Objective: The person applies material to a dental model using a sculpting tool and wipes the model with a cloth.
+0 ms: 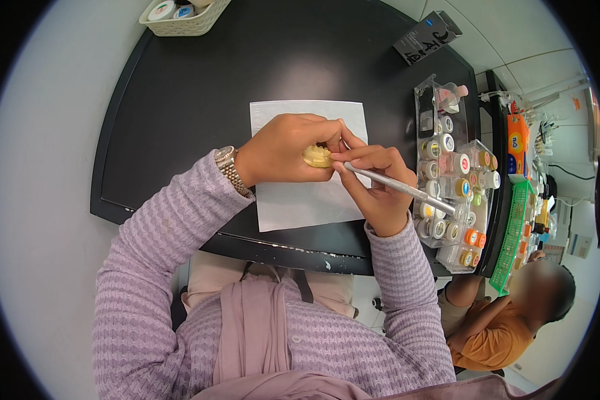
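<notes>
My left hand (283, 150) is closed around a small pale-yellow dental model (317, 157), whose tooth-like bumps show between thumb and fingers. In my right hand (380, 180) is a slim silver-grey pen-shaped tool (407, 189), held like a pencil. Its front end points at the model, and my right fingertips are at the model's edge. The tool's tip is hidden by the fingers, so I cannot tell whether it touches. Both hands are above a white paper sheet (300, 207) on the black table (180, 107).
Clear organizers (428, 100) with several small lidded jars (461, 163) stand right of my right hand. A grey box (427, 38) is at the far right, a cream basket (183, 25) at the far left. Beyond a green basket (511, 237), a person in an orange shirt (493, 340) sits at the right.
</notes>
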Available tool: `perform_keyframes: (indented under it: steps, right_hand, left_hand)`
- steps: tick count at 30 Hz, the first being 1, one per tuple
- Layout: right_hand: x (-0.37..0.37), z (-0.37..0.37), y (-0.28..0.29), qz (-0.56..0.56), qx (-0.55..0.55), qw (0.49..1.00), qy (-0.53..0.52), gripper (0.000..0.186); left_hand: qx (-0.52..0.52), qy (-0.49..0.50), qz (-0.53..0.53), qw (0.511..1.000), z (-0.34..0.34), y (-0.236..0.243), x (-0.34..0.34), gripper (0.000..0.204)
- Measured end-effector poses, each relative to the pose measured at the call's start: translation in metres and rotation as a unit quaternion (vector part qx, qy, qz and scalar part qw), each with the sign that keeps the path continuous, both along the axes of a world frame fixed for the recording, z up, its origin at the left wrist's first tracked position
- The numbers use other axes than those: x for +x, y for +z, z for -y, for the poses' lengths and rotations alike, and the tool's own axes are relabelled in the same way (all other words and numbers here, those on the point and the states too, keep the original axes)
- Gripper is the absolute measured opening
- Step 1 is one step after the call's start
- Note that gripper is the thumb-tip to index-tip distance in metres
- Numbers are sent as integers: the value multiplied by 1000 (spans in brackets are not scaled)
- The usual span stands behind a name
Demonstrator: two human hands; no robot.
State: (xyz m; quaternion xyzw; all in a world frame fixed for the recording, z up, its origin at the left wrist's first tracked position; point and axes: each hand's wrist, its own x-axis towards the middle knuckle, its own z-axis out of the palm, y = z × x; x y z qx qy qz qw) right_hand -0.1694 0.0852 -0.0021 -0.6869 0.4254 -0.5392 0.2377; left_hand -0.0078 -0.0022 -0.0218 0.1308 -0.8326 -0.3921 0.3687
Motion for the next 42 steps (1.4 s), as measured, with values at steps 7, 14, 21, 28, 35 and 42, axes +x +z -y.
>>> perform_keyframes:
  steps: [7,14,21,28,35,42]
  right_hand:
    - [0,-2,5,-4,5,1000,-9,20]
    - [4,-4,3,-13,-16,999,-30,21]
    - [3,-3,1,2,-16,1000,-18,22]
    - [6,-3,-2,-1,-15,999,-29,22]
    - [13,-2,-7,-26,-36,997,-58,21]
    - [12,-2,-5,-79,-54,992,-82,23]
  left_hand:
    - [-10,7,-7,1000,-1,-2,0,20]
    - [-9,17,-5,1000,-2,1,0,25]
    - [-16,27,-3,999,-3,1,-1,28]
    - [-36,46,6,998,-3,1,-2,27]
    - [-61,76,16,995,-5,0,-3,25]
    - [-57,82,38,994,-5,-3,-3,24]
